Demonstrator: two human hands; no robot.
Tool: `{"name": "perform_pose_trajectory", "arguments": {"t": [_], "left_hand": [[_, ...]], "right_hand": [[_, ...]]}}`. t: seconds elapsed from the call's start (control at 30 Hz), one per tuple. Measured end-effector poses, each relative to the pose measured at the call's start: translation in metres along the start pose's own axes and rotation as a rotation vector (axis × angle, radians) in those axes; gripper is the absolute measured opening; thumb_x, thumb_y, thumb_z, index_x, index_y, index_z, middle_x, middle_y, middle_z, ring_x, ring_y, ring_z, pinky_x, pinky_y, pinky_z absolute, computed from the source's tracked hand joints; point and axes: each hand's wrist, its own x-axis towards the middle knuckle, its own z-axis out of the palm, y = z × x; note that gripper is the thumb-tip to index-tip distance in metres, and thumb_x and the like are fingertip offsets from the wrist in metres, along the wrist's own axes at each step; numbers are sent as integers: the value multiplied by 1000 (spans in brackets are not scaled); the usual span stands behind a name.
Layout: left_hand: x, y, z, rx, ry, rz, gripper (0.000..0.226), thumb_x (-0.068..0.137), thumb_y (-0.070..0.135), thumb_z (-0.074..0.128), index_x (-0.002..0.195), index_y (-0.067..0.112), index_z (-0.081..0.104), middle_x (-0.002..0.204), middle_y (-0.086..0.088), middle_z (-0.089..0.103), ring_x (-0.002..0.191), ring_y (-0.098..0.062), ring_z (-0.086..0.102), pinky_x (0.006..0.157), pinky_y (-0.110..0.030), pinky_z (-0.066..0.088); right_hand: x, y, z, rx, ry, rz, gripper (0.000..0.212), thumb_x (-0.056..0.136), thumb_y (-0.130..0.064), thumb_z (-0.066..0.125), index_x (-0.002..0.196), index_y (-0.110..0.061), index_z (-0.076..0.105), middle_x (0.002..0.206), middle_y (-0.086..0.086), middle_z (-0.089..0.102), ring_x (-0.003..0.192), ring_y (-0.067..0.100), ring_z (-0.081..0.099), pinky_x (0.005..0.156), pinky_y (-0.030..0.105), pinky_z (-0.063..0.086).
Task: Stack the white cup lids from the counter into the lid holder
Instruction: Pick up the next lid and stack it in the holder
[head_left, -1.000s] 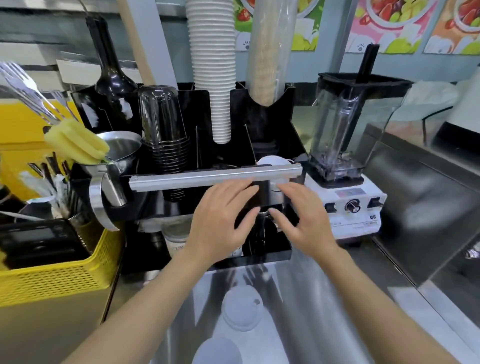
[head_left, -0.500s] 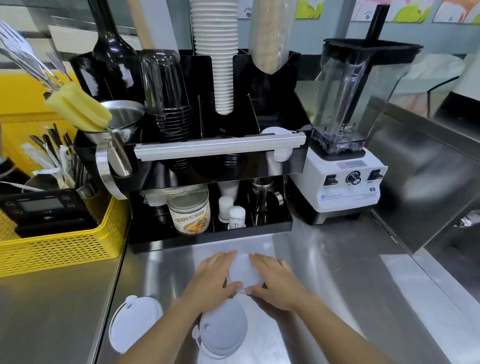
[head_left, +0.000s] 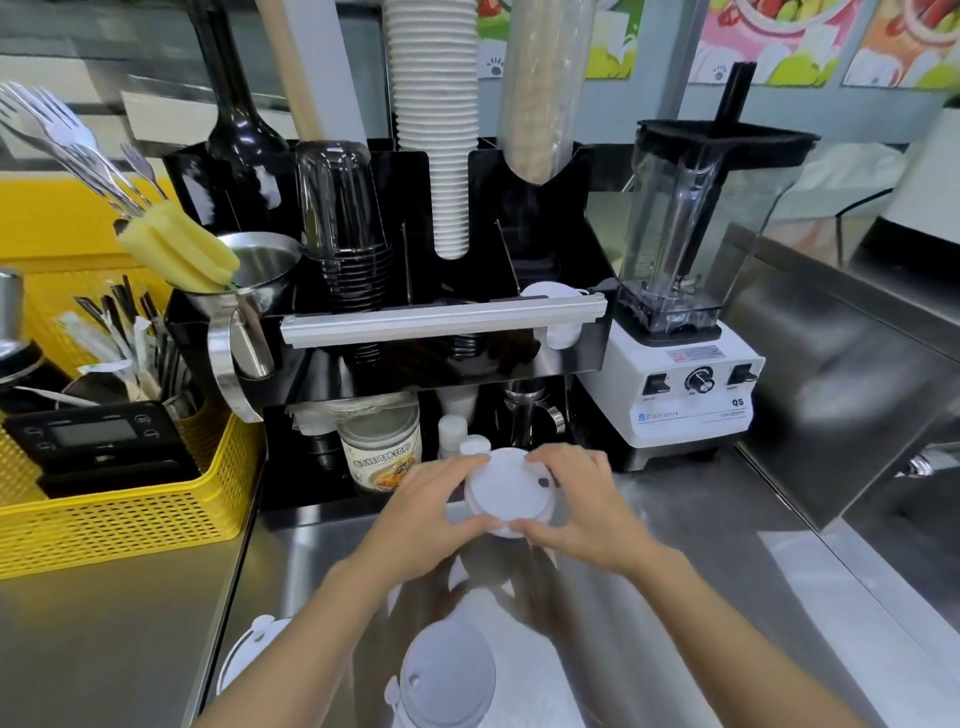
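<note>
A white cup lid (head_left: 506, 491) is held above the steel counter (head_left: 675, 597) between both hands. My left hand (head_left: 423, 512) grips its left edge and my right hand (head_left: 576, 501) grips its right edge. Another white lid (head_left: 447, 675) lies on the counter below my arms, and a third lid (head_left: 249, 649) lies at the lower left, partly hidden by my left forearm. The black lid holder (head_left: 576, 353) stands behind, with white lids (head_left: 550, 293) showing in its right compartment behind a silver bar (head_left: 441, 322).
A white-based blender (head_left: 685, 332) stands right of the holder. A yellow basket (head_left: 130, 499) with a black scale and utensils sits at the left. A tall white cup stack (head_left: 436, 124), black cups, a metal jug and a tin crowd the holder.
My hands came back from the holder down to the counter, closed on a white lid there and have lifted it up toward the holder.
</note>
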Motion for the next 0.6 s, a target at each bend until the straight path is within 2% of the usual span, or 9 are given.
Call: {"name": "perform_pose_trajectory", "arguments": {"t": [0.03, 0.13, 0.23, 0.3, 0.37, 0.43, 0.53, 0.6], "left_hand": [[5, 10, -9, -9, 28, 28, 76, 64, 68, 49, 131, 33, 43, 122, 25, 39, 116, -5, 34, 98, -23, 25], [22, 40, -37, 2, 102, 142, 70, 66, 63, 53, 127, 28, 49, 126, 17, 46, 118, -4, 35, 102, -23, 24], [45, 67, -61, 31, 152, 232, 52, 77, 44, 67, 123, 22, 54, 130, 9, 50, 115, 1, 34, 102, -22, 21], [64, 80, -76, 53, 167, 280, 48, 77, 42, 65, 119, 21, 57, 130, 6, 53, 117, -4, 42, 102, -25, 26], [83, 92, -89, 58, 183, 329, 46, 76, 42, 65, 115, 18, 60, 128, 1, 57, 119, -13, 48, 102, -29, 31], [103, 101, -100, 29, 201, 321, 39, 79, 33, 69, 113, 17, 61, 127, 1, 57, 118, -13, 49, 101, -25, 31], [134, 108, -112, 37, 198, 293, 33, 81, 24, 68, 113, 19, 61, 126, 4, 57, 116, -9, 49, 95, -17, 31], [153, 109, -116, 60, 177, 307, 32, 82, 18, 67, 113, 18, 61, 125, 2, 58, 115, -12, 50, 92, -15, 33]], "right_hand": [[5, -3, -11, 9, 37, -16, 62, 66, -56, 58, 113, -18, 47, 109, -6, 53, 101, 7, 43, 90, 12, 16], [19, -10, -45, 18, 139, -67, 57, 67, -53, 59, 112, -21, 44, 110, -7, 49, 105, 8, 41, 92, 19, 21], [38, -15, -78, -2, 223, -85, 58, 67, -52, 57, 111, -17, 46, 110, -7, 47, 106, 6, 37, 93, 11, 15], [53, -16, -99, -39, 259, -108, 60, 67, -54, 56, 112, -15, 48, 109, -7, 47, 104, 4, 36, 94, 10, 13], [69, -16, -120, -56, 280, -119, 63, 66, -56, 55, 113, -15, 50, 108, -7, 49, 103, 6, 38, 94, 13, 13], [86, -17, -140, -58, 286, -108, 64, 66, -56, 57, 115, -15, 50, 107, -7, 50, 100, 1, 36, 94, 21, 18], [110, -16, -161, -32, 247, -49, 58, 71, -40, 73, 118, -16, 49, 107, -9, 48, 98, -9, 34, 94, 31, 22], [123, -12, -167, -52, 229, -14, 57, 73, -34, 74, 120, -17, 48, 109, -9, 46, 99, -2, 31, 95, 33, 22]]}}
